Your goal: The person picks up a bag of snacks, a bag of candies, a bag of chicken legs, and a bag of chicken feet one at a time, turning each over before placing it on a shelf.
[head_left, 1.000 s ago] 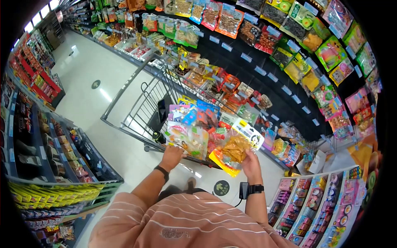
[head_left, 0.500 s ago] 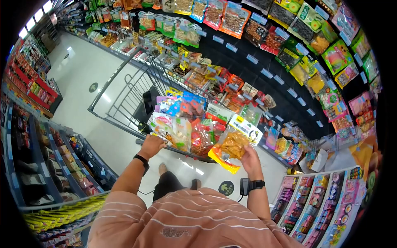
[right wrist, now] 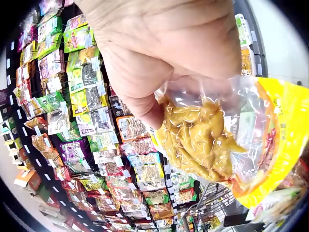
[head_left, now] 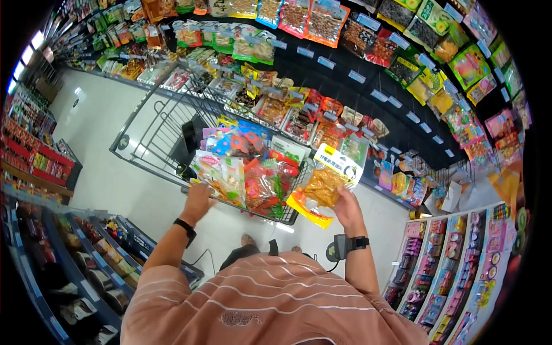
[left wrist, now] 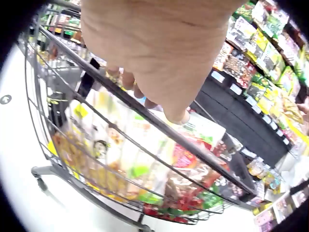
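Note:
My right hand (head_left: pixel 349 210) pinches the edge of a clear bag of yellowish-brown food (head_left: pixel 322 187) with a white header and yellow bottom, held over the cart's near right corner. In the right wrist view the thumb of my right hand (right wrist: pixel 159 43) presses the bag (right wrist: pixel 198 140); the fingers behind it are partly hidden. My left hand (head_left: pixel 198 202) is on the cart's near rim (head_left: pixel 148 168). The left wrist view has the fingers of that hand (left wrist: pixel 159 53) bent over the rim (left wrist: pixel 207 157). Inside the cart lie a red bag (head_left: pixel 261 184) and a white-green bag (head_left: pixel 221 172).
Shelves of hanging snack bags (head_left: pixel 325 23) run along the far side and right. A low shelf unit (head_left: pixel 75 253) stands at the left, another with small packets (head_left: pixel 434 270) at the lower right. Pale floor (head_left: pixel 86 115) shows beyond the cart. A dark object (head_left: pixel 192 133) is inside the cart.
The cart and my left hand have shifted left in the head view, while the left hand stays at the rim. My right hand still holds the bag, now slightly higher.

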Motion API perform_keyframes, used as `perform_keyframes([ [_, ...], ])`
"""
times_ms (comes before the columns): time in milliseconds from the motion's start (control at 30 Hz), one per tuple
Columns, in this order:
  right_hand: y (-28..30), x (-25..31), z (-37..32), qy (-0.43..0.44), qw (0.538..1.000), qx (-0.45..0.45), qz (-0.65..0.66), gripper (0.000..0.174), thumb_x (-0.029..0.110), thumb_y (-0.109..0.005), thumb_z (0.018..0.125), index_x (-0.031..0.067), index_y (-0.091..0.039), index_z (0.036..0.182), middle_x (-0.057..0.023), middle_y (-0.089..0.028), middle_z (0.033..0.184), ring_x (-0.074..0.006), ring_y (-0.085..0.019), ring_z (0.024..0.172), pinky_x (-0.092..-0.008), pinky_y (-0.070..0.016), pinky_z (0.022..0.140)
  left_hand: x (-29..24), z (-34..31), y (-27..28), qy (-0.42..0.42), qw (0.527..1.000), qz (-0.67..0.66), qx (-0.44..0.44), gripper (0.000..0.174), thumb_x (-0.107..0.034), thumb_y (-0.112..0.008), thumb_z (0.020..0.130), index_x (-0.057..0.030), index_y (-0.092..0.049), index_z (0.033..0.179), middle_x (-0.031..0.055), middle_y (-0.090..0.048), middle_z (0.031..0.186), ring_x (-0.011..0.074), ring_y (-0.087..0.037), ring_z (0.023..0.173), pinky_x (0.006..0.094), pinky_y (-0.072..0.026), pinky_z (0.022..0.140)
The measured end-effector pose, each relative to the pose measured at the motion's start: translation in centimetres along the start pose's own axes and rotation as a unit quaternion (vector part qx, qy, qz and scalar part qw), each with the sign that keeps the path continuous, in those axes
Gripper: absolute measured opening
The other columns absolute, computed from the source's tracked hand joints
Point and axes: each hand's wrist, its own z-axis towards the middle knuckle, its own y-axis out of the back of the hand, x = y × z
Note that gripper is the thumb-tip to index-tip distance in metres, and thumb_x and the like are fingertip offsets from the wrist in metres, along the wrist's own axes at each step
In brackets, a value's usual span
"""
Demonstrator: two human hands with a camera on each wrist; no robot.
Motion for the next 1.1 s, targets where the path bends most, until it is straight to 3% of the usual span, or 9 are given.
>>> perform_keyframes([
  [67, -0.9, -0.7, 0.7, -0.005, 1.000, -0.002, 0.005, 0.046, 0.010, -0.054, 0.093, -0.0022, -0.042, 0.136, -0.0133, -0.054, 0.133, -0.0265, -0.052, 0.124, -0.0415, -0.0402, 0.108, -1.4, 0.6, -0.6, -0.064, 0.994, -0.089, -0.007, 0.049, -0.039, -0.076, 0.074, -0.0059, -0.060, 0.107, 0.0136, -0.058, 0.114, 0.0315, -0.051, 0.111, 0.0467, -0.0357, 0.100],
  [133, -1.9, -1.1, 1.2, -0.009, 1.000, -0.003, 0.005, 0.046, 0.011, -0.054, 0.093, -0.0023, -0.042, 0.135, -0.0135, -0.054, 0.133, -0.0264, -0.053, 0.124, -0.0417, -0.0401, 0.107, -5.1, 2.2, 0.3, -0.072, 0.991, -0.088, 0.070, 0.058, -0.042, -0.075, 0.074, -0.0053, -0.058, 0.115, 0.0135, -0.057, 0.117, 0.0315, -0.052, 0.112, 0.0459, -0.0368, 0.099],
  [233, -3.4, -1.5, 2.5, -0.001, 1.000, 0.013, -0.003, 0.044, 0.010, -0.054, 0.093, -0.0021, -0.044, 0.134, -0.0140, -0.055, 0.132, -0.0264, -0.053, 0.124, -0.0418, -0.0403, 0.107, -8.2, 3.4, -1.0, -0.149, 0.979, -0.134, 0.036, 0.064, -0.040, -0.077, 0.074, -0.0023, -0.055, 0.121, 0.0156, -0.057, 0.119, 0.0347, -0.052, 0.114, 0.0450, -0.0396, 0.098],
  [333, -5.0, -1.4, 3.1, 0.002, 1.000, -0.005, -0.025, 0.043, 0.010, -0.053, 0.093, -0.0020, -0.045, 0.134, -0.0142, -0.055, 0.132, -0.0264, -0.053, 0.123, -0.0419, -0.0403, 0.107, -8.5, 2.9, -4.4, -0.041, 0.977, -0.098, 0.187, 0.070, -0.043, -0.074, 0.077, 0.0003, -0.051, 0.127, 0.0189, -0.054, 0.126, 0.0345, -0.052, 0.117, 0.0445, -0.0398, 0.098],
  [533, -4.9, -1.4, 4.5, 0.005, 0.999, -0.025, -0.040, 0.042, 0.012, -0.053, 0.094, -0.0023, -0.047, 0.133, -0.0131, -0.055, 0.132, -0.0258, -0.053, 0.124, -0.0413, -0.0395, 0.108, -5.6, 1.8, -7.9, -0.012, 0.973, -0.057, 0.223, 0.050, -0.050, -0.051, 0.093, -0.0016, -0.064, 0.095, 0.0182, -0.068, 0.083, 0.0363, -0.066, 0.083, 0.0483, -0.0483, 0.079],
  [600, -4.1, -1.5, 5.0, -0.010, 0.998, -0.034, -0.049, 0.041, 0.013, -0.053, 0.094, -0.0025, -0.048, 0.131, -0.0127, -0.056, 0.132, -0.0255, -0.053, 0.124, -0.0408, -0.0394, 0.108, -4.6, 1.3, -8.8, -0.030, 0.977, -0.054, 0.205, 0.049, -0.048, -0.051, 0.094, -0.0019, -0.066, 0.086, 0.0184, -0.067, 0.080, 0.0364, -0.066, 0.081, 0.0499, -0.0507, 0.068],
  [867, -1.5, 0.3, 14.6, -0.045, 0.998, 0.009, -0.039, 0.038, 0.014, -0.058, 0.093, 0.0001, -0.051, 0.128, -0.0099, -0.057, 0.132, -0.0238, -0.052, 0.124, -0.0402, -0.0357, 0.110, -1.6, 3.7, -6.9, 0.157, 0.942, -0.060, 0.291, 0.049, -0.047, -0.043, 0.099, -0.0010, -0.059, 0.096, 0.0206, -0.067, 0.077, 0.0382, -0.067, 0.073, 0.0483, -0.0521, 0.066],
  [933, -1.4, 1.2, 18.2, -0.057, 0.997, 0.031, -0.033, 0.038, 0.013, -0.058, 0.093, -0.0002, -0.051, 0.128, -0.0098, -0.057, 0.131, -0.0235, -0.052, 0.123, -0.0399, -0.0360, 0.109, -1.3, 5.3, -6.4, 0.197, 0.923, -0.046, 0.327, 0.049, -0.047, -0.041, 0.099, -0.0012, -0.058, 0.103, 0.0217, -0.068, 0.084, 0.0386, -0.067, 0.080, 0.0487, -0.0519, 0.073],
  [1100, -1.3, 5.3, 25.4, -0.084, 0.992, 0.048, -0.082, 0.033, 0.011, -0.058, 0.093, 0.0010, -0.054, 0.124, -0.0066, -0.061, 0.116, -0.0175, -0.059, 0.109, -0.0302, -0.0464, 0.095, 0.3, 9.2, -8.9, 0.261, 0.903, -0.010, 0.341, 0.046, -0.046, -0.042, 0.098, -0.0045, -0.057, 0.113, 0.0209, -0.069, 0.093, 0.0383, -0.066, 0.090, 0.0497, -0.0488, 0.084],
])
